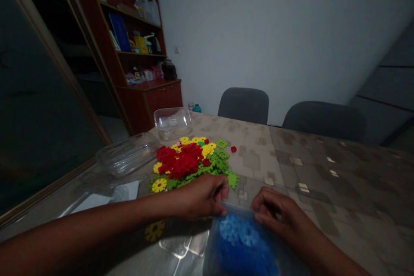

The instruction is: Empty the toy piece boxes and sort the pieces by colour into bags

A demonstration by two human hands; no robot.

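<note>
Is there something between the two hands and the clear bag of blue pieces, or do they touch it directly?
Nothing visible stands between them. The left hand and the right hand both rest directly on the top edge of the clear bag of blue pieces. The pile of red, yellow and green pieces lies beyond the hands.
</note>
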